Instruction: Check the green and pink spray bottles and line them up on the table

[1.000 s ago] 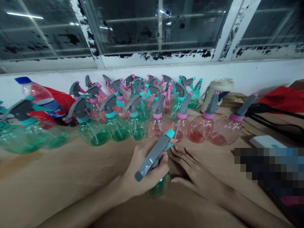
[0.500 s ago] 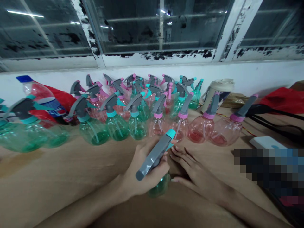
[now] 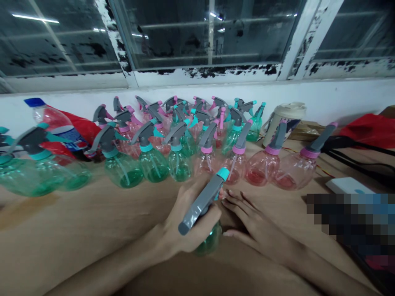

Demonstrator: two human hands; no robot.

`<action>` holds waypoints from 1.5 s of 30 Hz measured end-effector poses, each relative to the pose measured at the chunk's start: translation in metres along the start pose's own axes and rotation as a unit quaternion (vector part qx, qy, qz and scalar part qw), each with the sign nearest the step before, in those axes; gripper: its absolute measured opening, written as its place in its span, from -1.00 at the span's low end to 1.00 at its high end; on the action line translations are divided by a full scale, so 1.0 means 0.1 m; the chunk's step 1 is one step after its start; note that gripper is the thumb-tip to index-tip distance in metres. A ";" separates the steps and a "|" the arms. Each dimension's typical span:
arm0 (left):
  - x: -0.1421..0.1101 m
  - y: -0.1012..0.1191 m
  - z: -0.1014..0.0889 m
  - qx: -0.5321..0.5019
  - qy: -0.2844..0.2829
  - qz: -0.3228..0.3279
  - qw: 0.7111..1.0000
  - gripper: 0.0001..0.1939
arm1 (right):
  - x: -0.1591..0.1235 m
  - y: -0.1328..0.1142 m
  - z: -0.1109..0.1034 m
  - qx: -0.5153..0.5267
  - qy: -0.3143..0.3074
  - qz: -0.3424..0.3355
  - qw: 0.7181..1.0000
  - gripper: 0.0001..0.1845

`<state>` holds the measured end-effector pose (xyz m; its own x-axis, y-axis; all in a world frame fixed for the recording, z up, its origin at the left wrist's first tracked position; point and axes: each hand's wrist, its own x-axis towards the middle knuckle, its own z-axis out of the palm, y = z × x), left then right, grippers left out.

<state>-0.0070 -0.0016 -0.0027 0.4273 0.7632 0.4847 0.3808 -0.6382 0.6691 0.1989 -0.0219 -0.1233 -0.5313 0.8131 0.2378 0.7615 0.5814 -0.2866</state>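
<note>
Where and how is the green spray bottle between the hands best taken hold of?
Likely just under the gray spray head, coming from the left, as the left hand does. The head overhangs the green spray bottle's rounded body, so fingers can wrap beneath it; the right hand lies at its other side.

Brown table (image 3: 123, 211) carries spray bottles (image 3: 154, 166) and 1 lidded cup (image 3: 282, 118).

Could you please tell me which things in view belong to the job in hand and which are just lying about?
Likely part of the job:
teal-nozzled spray bottle, held in the left hand
green spray bottles
pink spray bottles

Apparently just lying about:
blue-capped drink bottle
lidded cup
red material at far right
white box
</note>
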 end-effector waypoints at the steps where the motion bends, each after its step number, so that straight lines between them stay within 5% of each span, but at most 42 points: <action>1: 0.00 0.00 0.00 -0.001 0.004 0.002 1.000 -0.91 | 0.00 0.00 0.00 0.000 0.003 -0.001 1.000 -0.29; 9: -0.06 0.00 0.05 0.001 0.023 -0.052 0.998 -0.96 | 0.01 0.01 0.01 -0.001 -0.001 0.005 1.000 -0.30; 45: -0.03 -0.04 -0.01 0.005 -0.004 -0.010 1.000 -0.93 | 0.01 0.00 0.00 0.004 0.000 0.002 1.000 -0.31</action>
<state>-0.0104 -0.0010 -0.0068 0.4259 0.7746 0.4675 0.3973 -0.6244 0.6725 0.1983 -0.0211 -0.1231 -0.5277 0.8159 0.2364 0.7610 0.5777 -0.2952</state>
